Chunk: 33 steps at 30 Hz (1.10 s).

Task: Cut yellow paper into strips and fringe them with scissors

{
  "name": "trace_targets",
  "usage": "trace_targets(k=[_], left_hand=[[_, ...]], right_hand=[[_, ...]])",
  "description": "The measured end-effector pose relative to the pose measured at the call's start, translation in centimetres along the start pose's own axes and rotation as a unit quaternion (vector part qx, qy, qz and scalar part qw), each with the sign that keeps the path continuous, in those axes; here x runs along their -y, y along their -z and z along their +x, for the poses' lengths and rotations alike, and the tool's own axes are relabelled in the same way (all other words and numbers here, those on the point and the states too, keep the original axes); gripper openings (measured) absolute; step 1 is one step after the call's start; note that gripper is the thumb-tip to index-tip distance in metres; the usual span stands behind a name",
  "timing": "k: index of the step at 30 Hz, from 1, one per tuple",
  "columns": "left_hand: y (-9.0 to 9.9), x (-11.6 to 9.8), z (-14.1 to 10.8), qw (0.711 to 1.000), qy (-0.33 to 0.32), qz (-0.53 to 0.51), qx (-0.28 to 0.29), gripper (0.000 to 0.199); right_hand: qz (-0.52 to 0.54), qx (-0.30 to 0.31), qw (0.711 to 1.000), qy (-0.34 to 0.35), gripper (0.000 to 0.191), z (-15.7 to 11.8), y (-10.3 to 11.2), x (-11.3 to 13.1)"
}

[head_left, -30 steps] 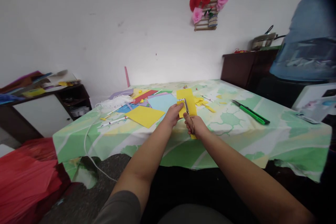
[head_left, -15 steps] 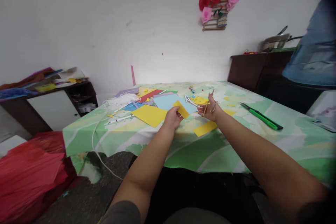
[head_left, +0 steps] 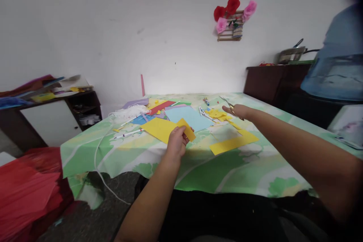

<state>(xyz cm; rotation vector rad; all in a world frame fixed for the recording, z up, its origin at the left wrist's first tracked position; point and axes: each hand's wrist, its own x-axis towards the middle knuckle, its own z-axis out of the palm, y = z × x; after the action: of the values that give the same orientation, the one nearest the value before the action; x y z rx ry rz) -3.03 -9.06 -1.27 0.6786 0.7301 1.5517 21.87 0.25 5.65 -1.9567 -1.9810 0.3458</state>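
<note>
My left hand (head_left: 176, 141) is closed on a small yellow paper piece (head_left: 190, 133), which it holds upright above the table's front part. Just behind it, a larger yellow sheet (head_left: 157, 128) lies flat, partly covered by the hand. My right hand (head_left: 241, 111) is at the right of the table with its fingers around a pair of scissors (head_left: 230, 106), blades pointing to the back left. Below that hand rests a long yellow paper strip (head_left: 234, 143). Yellow paper scraps (head_left: 217, 114) are heaped to its left, beside several white markers (head_left: 204, 113).
A light blue sheet (head_left: 187, 116) and a red sheet (head_left: 163, 107) lie mid-table near tangled white cord (head_left: 130, 112). The patterned tablecloth (head_left: 204, 172) hangs over the front edge. A large water bottle (head_left: 334, 64) stands at right, a low cabinet (head_left: 51, 121) at left.
My right hand has moved right and turned over with the scissors. My left hand has shifted slightly left and down with the yellow piece. The green-handled tool is now hidden from view.
</note>
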Motion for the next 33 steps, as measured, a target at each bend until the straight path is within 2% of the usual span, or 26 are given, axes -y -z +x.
trace_targets(k=[3,4,6,9,12,15,19,21,22,24,26,27,28,30,31,33], left_hand=[[0.2,-0.4,-1.0,0.999,-0.02,0.024,0.019,0.012],[0.4,-0.6,-1.2,0.999,-0.029,0.033,0.019,0.013],[0.7,-1.1,-1.6,0.998,-0.049,0.042,0.014,0.014],[0.9,-1.9,-2.0,0.997,-0.073,0.038,0.008,0.014],[1.0,-2.4,-2.4,0.995,-0.081,0.062,0.003,0.014],[1.1,-2.6,-2.6,0.993,-0.079,0.086,-0.007,0.014],[1.8,-1.9,-3.3,0.996,-0.054,0.078,-0.004,0.011],[2.2,-0.7,-4.6,0.999,0.006,0.022,0.041,0.008],[2.5,0.1,-5.4,0.994,0.058,-0.027,0.084,0.007],[3.1,2.6,-7.5,0.955,0.191,-0.112,0.197,0.008],[3.6,5.7,-9.6,0.905,0.273,-0.117,0.303,0.019],[3.8,7.4,-10.4,0.884,0.315,-0.088,0.334,0.024],[4.0,9.0,-10.9,0.869,0.354,-0.044,0.344,0.028],[3.9,11.5,-11.0,0.873,0.366,0.104,0.307,0.027],[3.8,12.2,-10.7,0.877,0.35,0.163,0.285,0.025],[3.1,12.6,-9.2,0.909,0.282,0.195,0.238,0.023]], right_hand=[[-0.062,0.042,0.996,0.038,0.066,-3.9,-1.0,-1.0],[-0.139,0.06,0.985,0.081,0.067,-5.4,-1.8,-1.5],[-0.242,0.062,0.959,0.131,0.067,-8.3,-3.5,-2.8],[-0.279,0.051,0.948,0.146,0.055,-10.7,-5.5,-4.2],[-0.27,0.036,0.954,0.128,0.051,-10.6,-6.1,-4.6],[-0.253,0.035,0.962,0.099,0.052,-9.3,-5.7,-4.6],[-0.226,0.049,0.97,0.074,0.055,-7.4,-5.3,-4.8],[-0.214,0.048,0.973,0.067,0.055,-6.4,-5.4,-5.0],[-0.209,0.044,0.975,0.063,0.055,-5.9,-5.4,-5.1],[-0.201,0.022,0.978,0.052,0.055,-5.0,-5.5,-5.1],[-0.195,-0.012,0.98,0.048,0.055,-4.7,-5.2,-4.6],[-0.19,-0.03,0.98,0.051,0.055,-4.9,-5.0,-4.3],[-0.182,-0.043,0.98,0.062,0.054,-5.5,-4.6,-3.8],[-0.149,-0.048,0.982,0.101,0.05,-7.9,-3.6,-2.9],[-0.123,-0.021,0.982,0.145,0.046,-9.6,-3.0,-2.5],[-0.075,0.063,0.971,0.218,0.039,-13.7,-1.8,-1.9]])
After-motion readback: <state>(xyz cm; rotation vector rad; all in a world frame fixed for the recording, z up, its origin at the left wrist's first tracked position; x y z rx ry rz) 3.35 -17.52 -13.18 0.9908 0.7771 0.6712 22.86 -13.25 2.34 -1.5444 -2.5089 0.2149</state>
